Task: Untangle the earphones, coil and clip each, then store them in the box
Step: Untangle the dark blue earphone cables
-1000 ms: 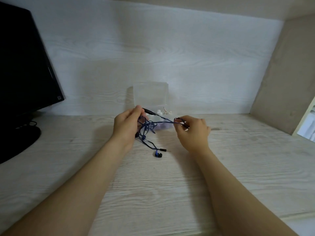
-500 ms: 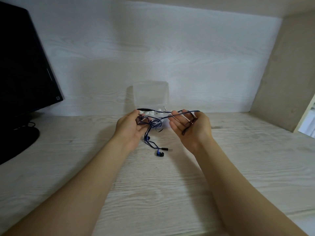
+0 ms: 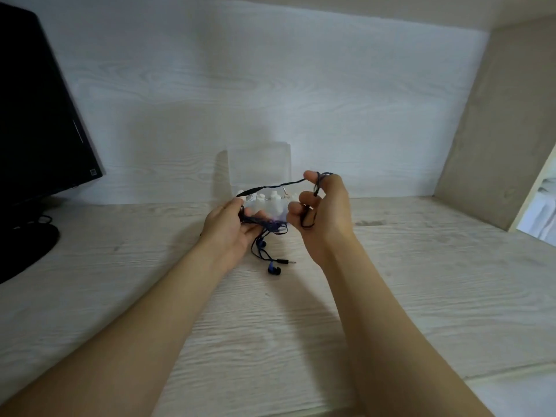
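Observation:
A dark blue earphone cable (image 3: pixel 272 186) stretches between my two hands above the pale wooden desk (image 3: pixel 421 281). My left hand (image 3: pixel 233 228) grips a tangled bunch of the cable near its inline piece. My right hand (image 3: pixel 323 210) is raised, palm toward me, with the cable looped round its curled fingers. A blue earbud (image 3: pixel 273 269) and the jack plug (image 3: pixel 285 261) hang down onto the desk. Behind the hands stands a clear plastic box (image 3: pixel 258 164) with its lid up; white items lie inside it.
A black monitor (image 3: pixel 36 115) on a round stand (image 3: pixel 21 251) fills the left side, with a thin cable beside the stand. A beige side panel (image 3: pixel 493 130) closes the right. The white wall sits just behind the box.
My right hand has lifted and moved right, winding the cable round its fingers and pulling a strand taut. The left hand stays by the box holding the tangle.

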`<state>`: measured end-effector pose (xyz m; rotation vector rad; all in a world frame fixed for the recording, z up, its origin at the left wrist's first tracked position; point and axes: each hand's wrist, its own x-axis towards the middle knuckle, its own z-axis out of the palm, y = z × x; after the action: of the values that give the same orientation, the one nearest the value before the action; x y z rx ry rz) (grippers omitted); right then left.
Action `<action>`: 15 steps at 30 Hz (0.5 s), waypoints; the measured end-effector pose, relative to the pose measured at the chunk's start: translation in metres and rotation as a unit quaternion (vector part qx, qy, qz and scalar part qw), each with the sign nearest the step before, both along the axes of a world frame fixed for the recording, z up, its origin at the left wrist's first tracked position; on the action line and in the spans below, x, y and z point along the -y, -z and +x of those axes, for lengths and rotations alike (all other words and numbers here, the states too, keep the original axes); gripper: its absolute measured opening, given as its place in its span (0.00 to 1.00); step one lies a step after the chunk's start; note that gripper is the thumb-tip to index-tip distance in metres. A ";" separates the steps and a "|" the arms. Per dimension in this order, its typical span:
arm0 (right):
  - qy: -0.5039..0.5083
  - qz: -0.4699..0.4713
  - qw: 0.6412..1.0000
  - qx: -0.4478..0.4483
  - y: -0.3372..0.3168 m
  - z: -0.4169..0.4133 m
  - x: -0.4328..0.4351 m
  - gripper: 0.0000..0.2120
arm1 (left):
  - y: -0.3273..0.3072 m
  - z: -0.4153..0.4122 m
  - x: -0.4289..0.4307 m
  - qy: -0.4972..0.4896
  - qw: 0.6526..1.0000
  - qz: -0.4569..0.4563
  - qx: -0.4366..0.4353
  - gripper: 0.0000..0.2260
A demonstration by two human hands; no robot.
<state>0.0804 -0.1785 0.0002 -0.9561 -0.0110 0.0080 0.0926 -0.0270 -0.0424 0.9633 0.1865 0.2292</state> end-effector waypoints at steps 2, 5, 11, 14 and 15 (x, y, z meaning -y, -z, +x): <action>0.030 -0.179 0.982 0.052 0.006 0.003 0.001 0.07 | -0.001 -0.001 0.003 0.004 1.000 -0.001 0.008 0.07; 0.062 -0.404 0.903 0.133 0.018 0.004 0.004 0.11 | -0.001 0.000 0.003 0.005 1.000 0.009 0.025 0.05; 0.045 -0.445 0.881 0.153 0.013 -0.004 0.005 0.20 | -0.009 -0.002 -0.009 0.023 0.999 -0.015 0.042 0.04; 0.092 -0.293 0.950 0.059 0.006 0.003 0.014 0.10 | -0.013 -0.004 -0.019 0.016 0.996 -0.080 0.033 0.05; 0.103 -0.231 0.967 0.010 0.007 0.005 0.018 0.08 | -0.014 -0.004 -0.022 0.006 0.995 -0.100 0.030 0.05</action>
<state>0.0859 -0.1967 -0.0065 -1.4196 0.0742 -0.1999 0.0883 -0.0050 -0.0286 0.7572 0.1461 0.2239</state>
